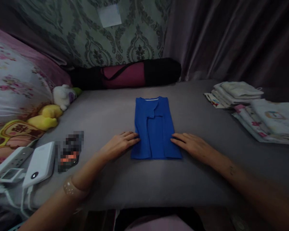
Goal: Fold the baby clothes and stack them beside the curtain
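Observation:
A blue shirt (156, 134) lies flat in front of me, its sides folded inward into a long narrow shape. Its collar points away from me and its hem lies nearest. My left hand (121, 143) rests at the shirt's left edge, fingers stretched out with the tips touching the cloth. On the opposite edge, my right hand (191, 145) lies with its fingers extended and the tips on the fabric. Neither hand grips anything.
Two stacks of folded cloths (240, 91) (274, 120) sit at the right on the grey surface (103, 109). At the left are a power bank (40, 162), a power strip (13, 163) and plush toys (49, 117). A black and pink bag (125, 75) lies along the back wall.

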Motion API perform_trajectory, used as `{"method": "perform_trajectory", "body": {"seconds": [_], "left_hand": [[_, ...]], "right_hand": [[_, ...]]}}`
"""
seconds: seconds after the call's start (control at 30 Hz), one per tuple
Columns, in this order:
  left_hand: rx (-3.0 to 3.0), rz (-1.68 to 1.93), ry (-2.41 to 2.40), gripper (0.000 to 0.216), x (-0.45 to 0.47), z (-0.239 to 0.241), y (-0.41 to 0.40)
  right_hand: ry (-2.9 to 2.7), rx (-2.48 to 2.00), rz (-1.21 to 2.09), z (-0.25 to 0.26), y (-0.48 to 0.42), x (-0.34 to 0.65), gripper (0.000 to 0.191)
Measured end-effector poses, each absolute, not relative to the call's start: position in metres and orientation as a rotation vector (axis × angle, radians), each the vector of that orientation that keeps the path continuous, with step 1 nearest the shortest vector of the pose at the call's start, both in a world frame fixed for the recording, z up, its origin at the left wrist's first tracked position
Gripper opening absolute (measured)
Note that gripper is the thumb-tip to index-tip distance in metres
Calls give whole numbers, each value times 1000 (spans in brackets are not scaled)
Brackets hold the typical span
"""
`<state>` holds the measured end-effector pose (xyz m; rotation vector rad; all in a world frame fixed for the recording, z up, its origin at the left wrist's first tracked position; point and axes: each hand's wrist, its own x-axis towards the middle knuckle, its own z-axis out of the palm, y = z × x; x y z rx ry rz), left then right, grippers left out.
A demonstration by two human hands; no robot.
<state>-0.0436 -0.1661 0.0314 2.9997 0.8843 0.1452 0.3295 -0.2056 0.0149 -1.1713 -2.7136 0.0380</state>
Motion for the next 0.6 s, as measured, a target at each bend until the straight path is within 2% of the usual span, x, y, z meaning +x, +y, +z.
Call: {"method": "perform_trajectory", "body": {"seconds": [0.17,0.33,0.47,0.6], "left_hand": [[3068,153,890,37,-34,32,-162],[2909,185,852,38,-35,30,-161],[2801,221,774,41,-37,30,-161],[2720,282,744,46,-41,23,-159]], "right_hand": [[-2720,-1156,59,10,-194,325,48],[-2551,-1089,301,7,-195,325,41],[-2457,-996,526,11,-198,323,41],[-2440,-1013,604,14,-197,324,45]]}}
